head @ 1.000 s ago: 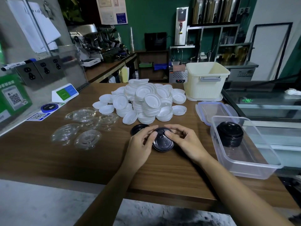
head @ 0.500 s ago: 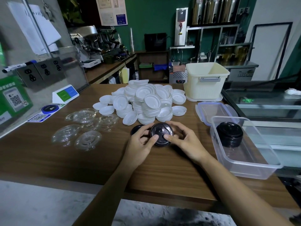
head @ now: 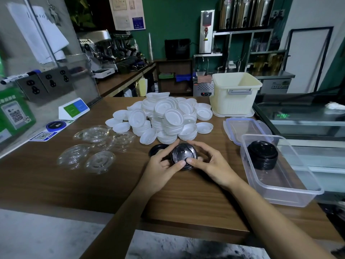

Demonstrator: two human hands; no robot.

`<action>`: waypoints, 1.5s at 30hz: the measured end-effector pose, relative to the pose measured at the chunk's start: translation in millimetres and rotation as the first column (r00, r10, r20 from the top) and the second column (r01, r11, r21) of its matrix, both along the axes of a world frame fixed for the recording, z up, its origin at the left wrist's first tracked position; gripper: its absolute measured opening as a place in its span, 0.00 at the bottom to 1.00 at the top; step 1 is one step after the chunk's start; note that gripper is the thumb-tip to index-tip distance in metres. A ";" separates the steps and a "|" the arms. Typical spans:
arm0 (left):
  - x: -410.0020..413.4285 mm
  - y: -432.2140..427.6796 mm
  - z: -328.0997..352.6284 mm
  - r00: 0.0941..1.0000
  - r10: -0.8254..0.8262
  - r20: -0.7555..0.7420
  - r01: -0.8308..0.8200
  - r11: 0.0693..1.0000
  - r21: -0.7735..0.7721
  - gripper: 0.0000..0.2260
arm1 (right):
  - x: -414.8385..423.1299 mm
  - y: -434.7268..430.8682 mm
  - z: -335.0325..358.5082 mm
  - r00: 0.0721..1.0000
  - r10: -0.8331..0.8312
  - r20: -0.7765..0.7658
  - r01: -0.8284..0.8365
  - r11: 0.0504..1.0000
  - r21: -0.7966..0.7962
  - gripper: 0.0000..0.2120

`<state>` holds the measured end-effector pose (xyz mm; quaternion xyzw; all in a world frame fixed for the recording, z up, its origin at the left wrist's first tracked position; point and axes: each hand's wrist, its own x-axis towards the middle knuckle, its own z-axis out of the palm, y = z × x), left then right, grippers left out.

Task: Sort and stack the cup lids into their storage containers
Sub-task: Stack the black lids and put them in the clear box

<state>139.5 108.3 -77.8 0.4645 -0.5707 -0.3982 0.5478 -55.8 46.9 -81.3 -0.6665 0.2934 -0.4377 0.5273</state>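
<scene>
A black cup lid [head: 183, 155] is tilted up off the wooden table, held between my left hand [head: 162, 166] and my right hand [head: 211, 165], thumbs on its face. Another black lid [head: 157, 148] lies flat just left of it, partly hidden by my left fingers. A big heap of white lids [head: 168, 116] sits behind. Several clear lids [head: 93, 144] lie spread at the left. A stack of black lids [head: 262, 155] stands in the clear plastic container [head: 291, 193] at the right. A cream bin [head: 236, 93] stands at the back right.
A clear container cover with a blue rim [head: 244, 128] lies between the cream bin and the clear container. QR signs and a small blue-green stand [head: 74, 110] line the left partition. The table's near edge [head: 168, 228] is close to me. A glass counter lies to the right.
The black lid lay nearly flat on the table a second ago; both hands have lifted and tipped it up toward the white heap.
</scene>
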 end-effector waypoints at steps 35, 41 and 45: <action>-0.2 -0.2 -0.5 1.000 0.000 -0.027 0.001 1.000 0.023 0.34 | 3.7 0.7 2.8 0.991 -0.047 0.129 0.033 0.994 0.103 0.15; 0.9 -1.4 -3.4 1.000 0.009 -0.011 -0.009 1.000 0.012 0.34 | 4.7 -1.7 -1.0 0.992 -0.089 0.085 0.088 0.996 0.015 0.17; -2.7 -1.4 -6.5 0.995 0.060 0.079 -0.054 0.996 -0.065 0.33 | 4.9 -5.0 -2.1 0.990 -0.100 0.098 0.098 0.995 0.022 0.15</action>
